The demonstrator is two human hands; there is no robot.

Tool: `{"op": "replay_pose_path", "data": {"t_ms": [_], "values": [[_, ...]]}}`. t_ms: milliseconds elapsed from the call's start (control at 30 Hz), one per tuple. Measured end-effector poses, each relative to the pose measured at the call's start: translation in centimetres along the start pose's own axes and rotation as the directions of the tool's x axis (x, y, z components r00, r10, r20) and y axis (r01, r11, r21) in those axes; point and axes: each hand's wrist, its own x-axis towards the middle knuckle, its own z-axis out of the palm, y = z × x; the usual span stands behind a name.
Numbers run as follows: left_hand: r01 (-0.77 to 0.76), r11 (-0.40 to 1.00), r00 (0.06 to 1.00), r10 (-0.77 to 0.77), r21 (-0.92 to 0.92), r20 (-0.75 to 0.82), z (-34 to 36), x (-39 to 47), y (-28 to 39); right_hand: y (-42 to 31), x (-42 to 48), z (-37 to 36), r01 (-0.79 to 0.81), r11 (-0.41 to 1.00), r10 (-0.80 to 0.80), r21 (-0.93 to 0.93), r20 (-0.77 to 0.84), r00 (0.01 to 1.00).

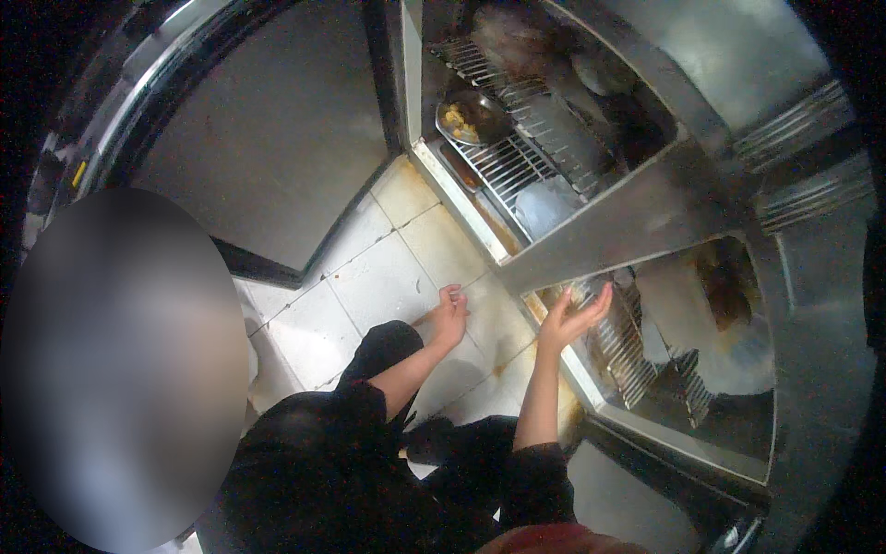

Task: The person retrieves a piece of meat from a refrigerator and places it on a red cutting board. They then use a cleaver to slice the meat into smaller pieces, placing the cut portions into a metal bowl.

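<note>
My left hand [450, 320] hangs over the tiled floor [374, 270], its fingers loosely curled and nothing visible in it. My right hand [573, 320] is raised at the opening of the lower right refrigerator compartment, with fingers spread and no object in it. Beyond its fingers are a wire shelf [626, 346] and a translucent plastic bag [740, 360]. In the upper compartment, a metal bowl [488, 114] with yellow pieces of food [457, 121] stands on another wire rack [509, 163]. A whitish bag or container [547, 208] lies near that rack's right end.
An open metal refrigerator door [277, 131] spans the upper left. Another open door [623, 492] is at lower right. A steel divider [623, 208] separates the two compartments. A large blurred patch covers the left side, hiding what is there.
</note>
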Motion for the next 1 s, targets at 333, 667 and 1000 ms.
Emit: {"op": "replay_pose_path", "data": {"t_ms": [333, 667, 1000], "values": [[-0.089, 0.971, 0.995, 0.096, -0.222, 0.018, 8.7, 11.6, -9.2, 4.2, -3.2, 6.0, 0.019, 0.985, -0.007, 0.169, -0.07, 0.997], [0.354, 0.898, 0.912, -0.269, -0.262, 0.31, 8.6, 10.7, -9.7, 8.1, -22.4, 4.7, -0.691, 0.706, 0.573, 0.156, 0.449, 0.686], [-0.302, 0.928, 0.93, 0.337, 0.216, -0.148, 14.1, 8.3, -11.4, 7.7, -11.1, -0.4, 0.087, 0.986, -0.062, -0.142, 0.172, 0.983]]}}
